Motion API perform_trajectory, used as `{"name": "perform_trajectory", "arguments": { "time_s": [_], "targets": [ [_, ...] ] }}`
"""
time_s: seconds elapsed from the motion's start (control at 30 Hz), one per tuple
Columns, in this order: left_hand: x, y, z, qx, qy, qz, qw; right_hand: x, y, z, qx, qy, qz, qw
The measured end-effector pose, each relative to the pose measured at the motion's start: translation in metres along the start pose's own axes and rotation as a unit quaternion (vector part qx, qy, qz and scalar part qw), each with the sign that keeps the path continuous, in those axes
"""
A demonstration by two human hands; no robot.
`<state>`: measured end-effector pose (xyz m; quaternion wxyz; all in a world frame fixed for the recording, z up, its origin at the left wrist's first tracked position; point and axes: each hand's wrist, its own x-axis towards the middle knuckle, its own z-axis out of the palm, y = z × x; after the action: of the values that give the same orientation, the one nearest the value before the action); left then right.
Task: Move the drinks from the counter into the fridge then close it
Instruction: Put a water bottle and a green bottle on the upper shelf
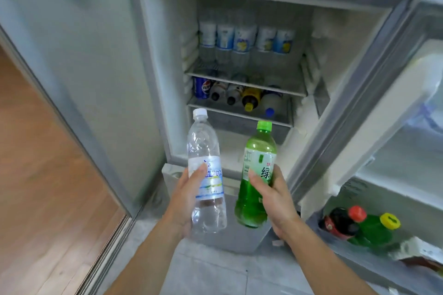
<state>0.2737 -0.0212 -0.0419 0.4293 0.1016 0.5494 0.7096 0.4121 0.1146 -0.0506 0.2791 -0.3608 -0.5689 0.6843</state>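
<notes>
We hold one drink in each hand in front of the open fridge. Our left hand grips the clear water bottle with thumb and fingers curled round its labelled middle; our right hand grips the green tea bottle the same way. Both bottles stand near upright, caps leaning slightly away from us toward the cavity, just beside each other but apart.

The fridge opening lies straight ahead and above the caps. The upper shelf carries a row of upright bottles along its back edge; the lower shelf holds a can and several bottles lying on their sides, caps toward us. The bare fridge floor just behind the two caps looks to us like the nearest landing place, equally close to either hand. To go onto the lower shelf, each bottle would likely need tipping onto its long axis.

The door swings out at right; its lower rack holds a dark bottle and a green one, partly cut off. The counter is out of view, so we cannot tell whether drinks remain there.
</notes>
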Motion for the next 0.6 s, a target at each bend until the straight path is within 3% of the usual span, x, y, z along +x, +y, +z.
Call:
{"name": "perform_trajectory", "arguments": {
  "time_s": [0.3, 0.6],
  "targets": [
    [0.096, 0.077, 0.059, 0.05, -0.044, 0.122, 0.99, 0.109, -0.077, -0.002, -0.053, 0.111, -0.134, 0.983],
    [0.216, 0.139, 0.111, 0.143, -0.049, 0.262, 0.953, 0.215, -0.14, 0.014, -0.003, 0.27, -0.244, 0.931]
  ]
}}
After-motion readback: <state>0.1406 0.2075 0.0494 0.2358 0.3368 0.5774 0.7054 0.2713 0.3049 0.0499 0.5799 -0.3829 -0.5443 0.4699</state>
